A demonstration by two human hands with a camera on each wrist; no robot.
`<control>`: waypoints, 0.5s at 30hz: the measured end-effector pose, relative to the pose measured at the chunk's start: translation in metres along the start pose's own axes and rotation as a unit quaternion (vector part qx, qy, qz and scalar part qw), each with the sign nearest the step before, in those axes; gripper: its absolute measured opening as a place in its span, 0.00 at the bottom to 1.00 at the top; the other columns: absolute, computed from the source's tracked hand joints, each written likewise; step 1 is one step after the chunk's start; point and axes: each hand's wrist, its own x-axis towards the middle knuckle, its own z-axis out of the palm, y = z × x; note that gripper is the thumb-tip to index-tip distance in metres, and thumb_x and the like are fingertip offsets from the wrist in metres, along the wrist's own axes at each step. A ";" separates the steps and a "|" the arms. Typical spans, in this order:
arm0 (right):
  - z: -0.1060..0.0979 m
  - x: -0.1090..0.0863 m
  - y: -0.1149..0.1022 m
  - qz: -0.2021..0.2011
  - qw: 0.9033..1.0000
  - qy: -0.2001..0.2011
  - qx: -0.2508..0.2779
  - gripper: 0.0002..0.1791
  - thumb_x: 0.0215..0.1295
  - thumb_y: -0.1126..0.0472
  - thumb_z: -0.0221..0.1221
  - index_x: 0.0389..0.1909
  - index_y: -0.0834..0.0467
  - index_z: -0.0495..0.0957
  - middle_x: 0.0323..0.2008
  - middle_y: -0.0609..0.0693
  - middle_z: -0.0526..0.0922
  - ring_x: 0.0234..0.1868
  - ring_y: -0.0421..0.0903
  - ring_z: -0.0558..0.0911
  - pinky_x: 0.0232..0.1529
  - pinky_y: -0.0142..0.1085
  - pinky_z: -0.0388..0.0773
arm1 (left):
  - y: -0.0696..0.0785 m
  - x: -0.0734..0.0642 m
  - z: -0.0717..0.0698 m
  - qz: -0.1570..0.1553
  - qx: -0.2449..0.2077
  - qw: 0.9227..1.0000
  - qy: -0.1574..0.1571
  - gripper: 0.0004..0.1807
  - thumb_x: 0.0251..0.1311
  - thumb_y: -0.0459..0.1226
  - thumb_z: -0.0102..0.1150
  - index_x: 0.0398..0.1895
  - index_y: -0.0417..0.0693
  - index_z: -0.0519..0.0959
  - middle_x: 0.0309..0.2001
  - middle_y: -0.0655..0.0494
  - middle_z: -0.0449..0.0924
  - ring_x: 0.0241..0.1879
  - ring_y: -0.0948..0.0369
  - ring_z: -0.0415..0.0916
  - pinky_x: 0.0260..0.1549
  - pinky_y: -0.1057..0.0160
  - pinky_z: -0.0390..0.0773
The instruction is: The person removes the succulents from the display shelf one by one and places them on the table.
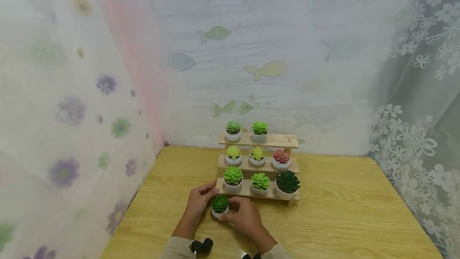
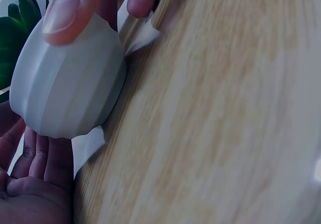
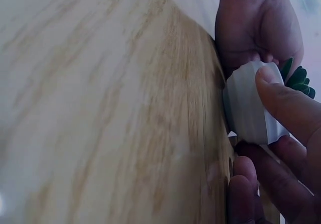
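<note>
My right hand [image 1: 246,215] pinches a small white fluted pot [image 3: 248,103] holding a dark green artificial succulent [image 1: 220,203]. Its thumb [image 3: 271,78] presses the pot's side and the other fingers lie on the opposite side. The pot is low over the wooden table, just before the stand's left front corner; whether it touches the table I cannot tell. My left hand [image 1: 197,203] is close on the pot's left, fingers [image 2: 37,156] loosely extended near the end of the lowest shelf. Whether it touches pot or shelf is unclear.
A three-tier wooden stand [image 1: 276,140] carries several potted succulents, among them a pink one [image 1: 281,156] and a large dark green one [image 1: 287,183]. It stands on a wood-grain table [image 1: 341,211]. Patterned curtains [image 1: 72,111] hang around the table's back and sides.
</note>
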 end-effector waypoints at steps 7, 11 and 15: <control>0.000 -0.002 0.002 0.000 1.000 -0.007 -0.007 0.29 0.45 0.42 0.82 0.47 0.52 0.89 0.44 0.43 0.90 0.48 0.46 0.86 0.50 0.50 0.81 | -0.001 -0.004 0.000 -0.014 0.004 1.000 0.001 0.23 0.64 0.39 0.72 0.60 0.39 0.83 0.61 0.41 0.83 0.46 0.67 0.83 0.41 0.69 0.82; -0.001 -0.002 0.003 -0.004 1.000 -0.020 -0.002 0.30 0.47 0.42 0.81 0.51 0.50 0.88 0.48 0.43 0.90 0.52 0.47 0.85 0.54 0.52 0.80 | -0.001 -0.003 0.000 -0.012 0.012 1.000 0.005 0.23 0.66 0.38 0.70 0.61 0.38 0.83 0.62 0.41 0.82 0.49 0.64 0.82 0.41 0.69 0.82; -0.002 0.000 0.004 -0.017 1.000 -0.021 -0.010 0.32 0.49 0.41 0.79 0.54 0.50 0.88 0.51 0.44 0.89 0.56 0.50 0.84 0.57 0.54 0.79 | 0.000 -0.001 0.001 -0.006 0.015 1.000 0.008 0.22 0.66 0.39 0.70 0.61 0.39 0.83 0.63 0.41 0.81 0.56 0.59 0.80 0.43 0.70 0.81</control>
